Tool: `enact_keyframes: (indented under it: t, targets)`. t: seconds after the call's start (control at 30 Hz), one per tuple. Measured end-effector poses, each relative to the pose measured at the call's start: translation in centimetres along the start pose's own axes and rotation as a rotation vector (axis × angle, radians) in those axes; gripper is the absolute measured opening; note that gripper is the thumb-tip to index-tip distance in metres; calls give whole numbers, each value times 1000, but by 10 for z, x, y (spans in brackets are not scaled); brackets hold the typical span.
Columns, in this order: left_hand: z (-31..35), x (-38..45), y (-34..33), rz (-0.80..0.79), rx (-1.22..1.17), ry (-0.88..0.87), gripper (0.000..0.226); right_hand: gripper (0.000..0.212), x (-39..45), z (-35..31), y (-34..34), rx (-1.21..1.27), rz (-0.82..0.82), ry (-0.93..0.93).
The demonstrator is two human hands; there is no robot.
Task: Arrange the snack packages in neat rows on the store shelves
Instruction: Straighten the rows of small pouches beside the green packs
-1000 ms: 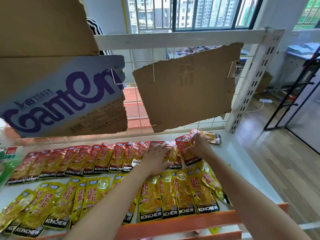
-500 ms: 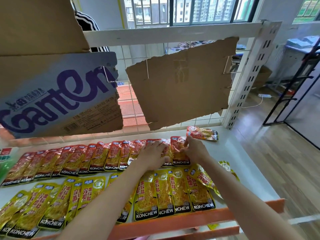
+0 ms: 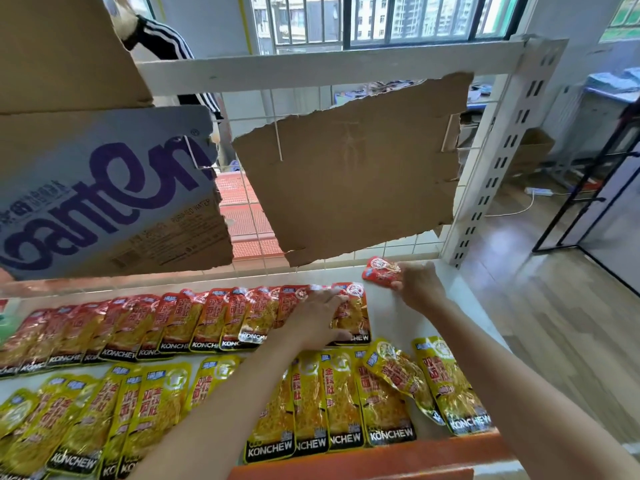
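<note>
A back row of overlapping red Konchew snack packs (image 3: 180, 323) runs across the white shelf (image 3: 408, 327), with a front row of yellow packs (image 3: 332, 407) below it. My left hand (image 3: 317, 320) lies flat with straight fingers on the right end of the red row. One loose red pack (image 3: 379, 270) lies at the back right of the shelf, and my right hand (image 3: 417, 284) holds its right edge with curled fingers. Two yellow packs (image 3: 398, 372) at the right end of the front row sit crooked.
Torn cardboard sheets (image 3: 349, 168) and a blue-printed box flap (image 3: 104, 188) hang on the wire grid behind the shelf. An orange rail (image 3: 381, 459) edges the shelf front. A white slotted upright (image 3: 498, 157) stands at the right corner, wooden floor beyond. A person's striped sleeve (image 3: 162, 36) shows behind.
My right hand let go of the last red pack in the row and reached back right to the loose red pack. My left hand stayed pressed on the row's right end.
</note>
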State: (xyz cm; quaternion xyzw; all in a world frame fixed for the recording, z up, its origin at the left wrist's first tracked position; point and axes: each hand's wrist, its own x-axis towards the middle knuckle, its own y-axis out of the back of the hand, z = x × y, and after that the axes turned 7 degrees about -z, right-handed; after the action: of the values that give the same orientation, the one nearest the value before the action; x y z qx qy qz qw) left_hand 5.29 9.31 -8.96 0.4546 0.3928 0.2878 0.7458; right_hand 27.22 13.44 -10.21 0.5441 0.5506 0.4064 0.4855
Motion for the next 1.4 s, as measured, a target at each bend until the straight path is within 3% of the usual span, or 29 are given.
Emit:
enact_keyframes:
  t: [0.17,0.27,0.4,0.47,0.53,0.7,0.87,1.0,1.23,1.4]
  targets:
    - [1,-1,0,-3,4,2,73,61,-12,-3,9,111,-193,-104]
    - [2,-2,0,-8,2,11,73,45,-23,5,8,374,-246,-165]
    - [7,-3,0,-20,2,24,72,27,-36,11,12,994,-271,-212]
    - [10,-4,2,-28,-1,37,71,23,-43,4,13,1083,-321,-187]
    - [12,-5,3,-37,-2,48,71,26,-48,-6,11,997,-349,-137]
    - [12,-3,1,-29,-16,85,71,38,-49,-21,1,407,-216,-96]
    - [15,-6,-9,87,26,124,66,44,-55,-28,0,250,-138,-68]
    - [17,-30,-11,283,72,100,45,29,-68,-55,10,83,-62,118]
    - [-39,-135,-14,442,-21,126,23,35,-104,-149,-2,-144,-75,688]
    - [-111,-231,-25,412,-29,257,21,26,-133,-229,-29,-168,-70,1011]
